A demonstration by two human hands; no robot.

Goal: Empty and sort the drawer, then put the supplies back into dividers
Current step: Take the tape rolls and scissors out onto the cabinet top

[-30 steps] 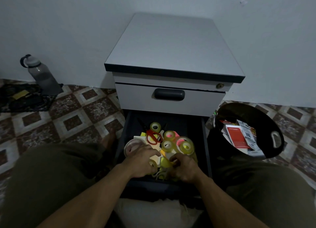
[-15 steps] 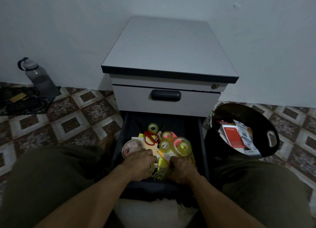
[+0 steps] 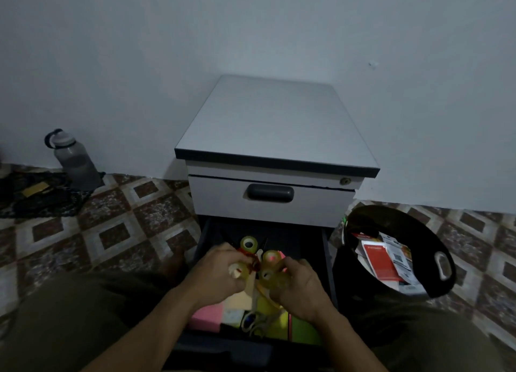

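While held just above the drawer [image 3: 325, 249] floor, clamped from both sides — tape rolls [image 3: 272, 274] and scissors [image 3: 252, 261] between curled left hand [image 3: 220, 271] and right hand [image 3: 301, 286]; notes [image 3: 208, 317] underneath, inside the drawer.

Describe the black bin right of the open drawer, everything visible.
The black bin is a round, plastic-looking tub with a matte wall and an oval, pale-edged handle cutout near its rim. It stands on the tiled floor close beside the open drawer, mouth tipped toward the camera. Inside lie a red card and white printed packaging. Whether it touches the drawer cannot be told.
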